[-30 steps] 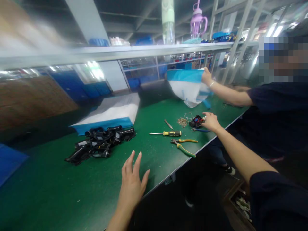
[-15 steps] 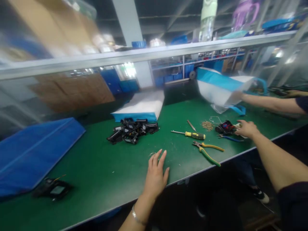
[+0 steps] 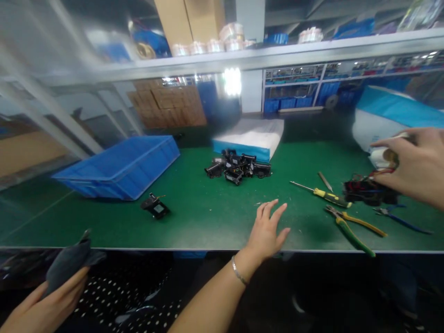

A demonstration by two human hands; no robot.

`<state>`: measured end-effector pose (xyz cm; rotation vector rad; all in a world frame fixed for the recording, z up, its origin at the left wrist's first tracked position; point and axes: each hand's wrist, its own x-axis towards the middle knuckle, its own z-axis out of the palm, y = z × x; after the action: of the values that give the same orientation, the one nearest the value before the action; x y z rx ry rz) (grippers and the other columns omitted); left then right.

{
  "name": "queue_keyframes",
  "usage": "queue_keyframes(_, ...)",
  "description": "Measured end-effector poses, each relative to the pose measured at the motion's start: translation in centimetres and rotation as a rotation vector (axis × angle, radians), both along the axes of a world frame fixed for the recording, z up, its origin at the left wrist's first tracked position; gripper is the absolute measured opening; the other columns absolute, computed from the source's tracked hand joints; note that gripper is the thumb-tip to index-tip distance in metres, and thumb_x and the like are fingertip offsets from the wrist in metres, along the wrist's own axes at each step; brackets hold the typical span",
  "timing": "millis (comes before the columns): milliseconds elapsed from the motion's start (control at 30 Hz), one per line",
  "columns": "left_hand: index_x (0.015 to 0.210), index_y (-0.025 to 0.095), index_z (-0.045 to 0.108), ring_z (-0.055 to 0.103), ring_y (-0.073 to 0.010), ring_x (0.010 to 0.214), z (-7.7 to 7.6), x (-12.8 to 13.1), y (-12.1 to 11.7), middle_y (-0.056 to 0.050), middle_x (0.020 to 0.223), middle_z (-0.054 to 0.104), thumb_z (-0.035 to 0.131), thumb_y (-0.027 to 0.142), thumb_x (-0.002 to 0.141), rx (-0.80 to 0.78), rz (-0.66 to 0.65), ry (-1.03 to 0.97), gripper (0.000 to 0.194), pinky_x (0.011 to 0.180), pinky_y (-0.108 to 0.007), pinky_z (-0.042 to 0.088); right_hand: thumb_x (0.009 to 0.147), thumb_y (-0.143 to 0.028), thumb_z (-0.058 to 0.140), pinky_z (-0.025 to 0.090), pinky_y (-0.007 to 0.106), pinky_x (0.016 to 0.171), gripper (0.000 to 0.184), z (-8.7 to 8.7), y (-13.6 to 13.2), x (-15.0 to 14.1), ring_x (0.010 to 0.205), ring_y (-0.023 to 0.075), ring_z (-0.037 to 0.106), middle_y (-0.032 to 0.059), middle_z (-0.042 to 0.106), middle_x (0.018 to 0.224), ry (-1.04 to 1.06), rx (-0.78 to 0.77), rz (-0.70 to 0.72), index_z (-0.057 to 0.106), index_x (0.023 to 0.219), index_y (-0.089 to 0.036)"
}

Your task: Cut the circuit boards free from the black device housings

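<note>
Head view. Your right hand (image 3: 421,162) is closed round a white part (image 3: 379,157) at the top of the black unit (image 3: 367,190). Unit sits at the right of the green tabletop (image 3: 194,222), in front of the blue-and-white bag (image 3: 381,108); looks lifted, but can't tell if its underside clears the surface. Your left hand (image 3: 267,236) is empty, fingers spread, near the front edge; contact with the tabletop unclear.

Handling, best guess: unit is light to middling, hard plastic shell, likely a bit slick. Red wires (image 3: 376,174) at its top look thin and soft; treat them as the fragile bit. Whether the white part is fixed firmly, can't tell, so don't trust it with the full weight. Better hold: thumb and fingers across the black body, low on both sides, wires free of your palm. Don't tug or pinch them.

Mind the clutter: screwdriver (image 3: 331,197) handle end just beside the unit, blue pliers (image 3: 405,223) on its near side, green-yellow pliers (image 3: 347,230) between your hands. Pile (image 3: 239,166) of black parts lies beyond your left hand, well apart from the unit.
</note>
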<state>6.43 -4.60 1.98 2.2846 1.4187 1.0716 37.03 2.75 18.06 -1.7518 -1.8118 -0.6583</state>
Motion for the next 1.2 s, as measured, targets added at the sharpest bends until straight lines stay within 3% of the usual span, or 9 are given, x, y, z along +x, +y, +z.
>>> queue_keyframes(100, 0.145, 0.03, 0.03, 0.022, -0.0281, 0.141, 1.1, -0.5, -0.3, -0.009, 0.154, 0.023, 0.065, 0.045, 0.079, 0.048, 0.002, -0.084, 0.076, 0.114, -0.053, 0.027, 0.065, -0.043, 0.08, 0.033, 0.049, 0.085, 0.062, 0.1, -2.1, -5.8, 0.12, 0.0392, 0.04, 0.0174, 0.05, 0.126, -0.33, -0.05, 0.262, 0.061, 0.12, -0.022)
queue_keyframes(233, 0.136, 0.033, 0.044, 0.016, -0.0332, 0.143, 2.2, -2.6, 0.4, -0.005, 0.153, 0.03, 0.077, 0.046, 0.067, 0.083, 0.068, -0.053, 0.078, 0.115, -0.061, 0.016, 0.068, -0.032, 0.073, 0.036, 0.046, 0.082, 0.049, -1.3, -3.9, -12.0, 0.111, 0.0342, 0.044, 0.0121, 0.053, 0.12, -0.376, -0.069, 0.476, 0.061, 0.114, -0.023)
queue_keyframes(400, 0.103, 0.024, 0.061, 0.057, -0.0175, 0.106, 1.3, -5.1, 1.5, -0.003, 0.114, 0.059, 0.073, 0.017, 0.065, -0.075, -0.023, -0.133, 0.04, 0.096, -0.031, 0.047, 0.071, -0.027, 0.067, 0.034, 0.049, 0.089, 0.037, -2.1, -5.1, -15.9, 0.116, 0.034, 0.041, 0.0095, 0.052, 0.124, -0.332, -0.031, 0.612, 0.061, 0.108, -0.025)
queue_keyframes(533, 0.089, 0.023, 0.06, 0.057, -0.0142, 0.095, 1.2, -6.5, 1.4, -0.002, 0.106, 0.052, 0.066, 0.016, 0.07, -0.006, 0.19, -0.134, 0.021, 0.086, -0.026, 0.049, 0.07, -0.025, 0.064, 0.032, 0.049, 0.089, 0.037, -3.2, -4.2, -14.5, 0.115, 0.0352, 0.041, 0.0107, 0.052, 0.123, -0.315, -0.082, 0.544, 0.063, 0.107, -0.023)
queue_keyframes(633, 0.089, 0.025, 0.058, 0.054, -0.0169, 0.1, 1.4, -7.3, 1.2, -0.001, 0.109, 0.05, 0.066, 0.017, 0.071, 0.022, 0.327, 0.008, 0.021, 0.079, -0.027, 0.05, 0.067, -0.028, 0.064, 0.033, 0.048, 0.085, 0.043, -6.1, -2.7, -12.2, 0.11, 0.0348, 0.044, 0.0108, 0.054, 0.119, -0.307, -0.259, 0.469, 0.064, 0.109, -0.025)
queue_keyframes(733, 0.09, 0.027, 0.058, 0.052, -0.0188, 0.101, 1.2, -7.1, 1.1, -0.001, 0.112, 0.05, 0.068, 0.018, 0.071, 0.005, 0.324, 0.207, 0.023, 0.073, -0.028, 0.05, 0.064, -0.037, 0.067, 0.035, 0.045, 0.081, 0.048, -10.0, -1.5, -10.4, 0.104, 0.0334, 0.047, 0.0099, 0.057, 0.114, -0.261, -0.479, 0.436, 0.065, 0.11, -0.028)
queue_keyframes(867, 0.095, 0.028, 0.057, 0.05, -0.0204, 0.102, 0.8, -5.8, 0.6, -0.002, 0.119, 0.051, 0.066, 0.018, 0.074, 0.004, 0.316, 0.407, 0.024, 0.071, -0.029, 0.051, 0.07, -0.056, 0.064, 0.036, 0.044, 0.08, 0.048, -14.2, -1.0, -9.6, 0.103, 0.0336, 0.048, 0.0108, 0.058, 0.11, -0.142, -0.565, 0.397, 0.066, 0.109, -0.028)
queue_keyframes(1000, 0.103, 0.026, 0.058, 0.048, -0.0238, 0.106, 1.2, -4.5, -1.2, -0.004, 0.131, 0.049, 0.065, 0.029, 0.079, 0.037, 0.267, 0.556, 0.025, 0.076, -0.034, 0.051, 0.07, -0.072, 0.06, 0.037, 0.044, 0.081, 0.059, -16.8, -1.2, -9.1, 0.104, 0.0335, 0.048, 0.0114, 0.058, 0.108, -0.044, -0.546, 0.405, 0.066, 0.11, -0.029)
queue_keyframes(1200, 0.092, 0.02, 0.064, 0.045, -0.0328, 0.114, 1.5, -2.6, -3.0, -0.006, 0.143, 0.045, 0.049, 0.064, 0.082, 0.042, 0.199, 0.568, 0.048, 0.083, -0.047, 0.046, 0.073, -0.072, 0.059, 0.035, 0.044, 0.088, 0.064, -19.1, -1.6, -8.4, 0.11, 0.0325, 0.046, 0.0117, 0.056, 0.117, 0.046, -0.418, 0.427, 0.063, 0.12, -0.029)
